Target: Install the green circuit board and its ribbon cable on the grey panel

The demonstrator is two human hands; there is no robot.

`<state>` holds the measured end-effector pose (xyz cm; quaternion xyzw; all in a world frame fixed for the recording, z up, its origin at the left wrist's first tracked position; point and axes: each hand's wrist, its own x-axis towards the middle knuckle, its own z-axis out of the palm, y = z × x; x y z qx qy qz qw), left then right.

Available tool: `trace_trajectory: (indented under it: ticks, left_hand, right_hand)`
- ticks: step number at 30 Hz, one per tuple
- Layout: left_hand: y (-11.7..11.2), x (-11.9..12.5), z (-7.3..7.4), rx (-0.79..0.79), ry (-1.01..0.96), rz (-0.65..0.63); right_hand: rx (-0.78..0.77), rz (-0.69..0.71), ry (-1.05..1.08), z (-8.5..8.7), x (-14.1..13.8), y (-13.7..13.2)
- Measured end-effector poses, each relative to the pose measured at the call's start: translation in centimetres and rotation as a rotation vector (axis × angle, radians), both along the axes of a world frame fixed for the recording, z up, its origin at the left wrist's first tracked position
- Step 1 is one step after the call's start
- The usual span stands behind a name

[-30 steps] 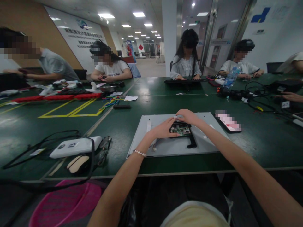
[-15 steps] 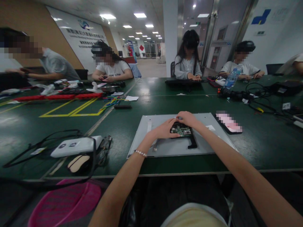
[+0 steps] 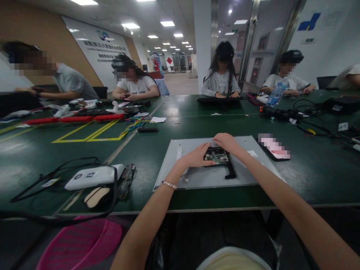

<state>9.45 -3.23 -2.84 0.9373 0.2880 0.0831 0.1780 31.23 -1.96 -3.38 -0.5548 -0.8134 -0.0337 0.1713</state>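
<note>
A grey metal panel [image 3: 202, 176] lies flat on the green table in front of me. A small green circuit board [image 3: 219, 156] sits on its middle, with a black bracket [image 3: 231, 172] reaching toward me. My left hand [image 3: 197, 156] rests against the board's left edge, fingers curled onto it. My right hand [image 3: 227, 142] covers the board's far edge, fingers bent down on it. What the fingertips pinch is hidden.
A phone [image 3: 274, 147] lies right of the panel. At the left are a white device [image 3: 94, 176], black cables [image 3: 56, 168], glasses [image 3: 126, 180] and a pink basket [image 3: 80, 242]. Several people sit along the far side. Cables [image 3: 306, 112] and a water bottle [image 3: 275, 93] fill the far right.
The view has shifted slightly. Both hands stay on the circuit board with almost no movement.
</note>
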Motion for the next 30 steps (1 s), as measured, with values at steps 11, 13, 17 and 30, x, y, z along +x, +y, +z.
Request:
trace_trajectory:
  ticks: [11, 13, 17, 30]
  left_hand:
    - [0.0, -0.2, -0.1, -0.018, 0.052, 0.048]
    - [0.0, -0.4, 0.0, -0.023, 0.055, 0.052]
    - [-0.2, -0.7, 0.4, -0.032, 0.074, 0.048]
    - [0.1, -0.7, 0.0, -0.055, 0.062, 0.048]
  right_hand:
    - [-0.185, -0.201, -0.138, 0.2, 4.4, -2.9]
    - [-0.189, -0.216, -0.158, 0.2, 3.8, -3.0]
    - [-0.177, -0.212, -0.185, 0.5, 2.7, -2.8]
    - [-0.124, -0.212, -0.179, -0.6, 2.6, -2.9]
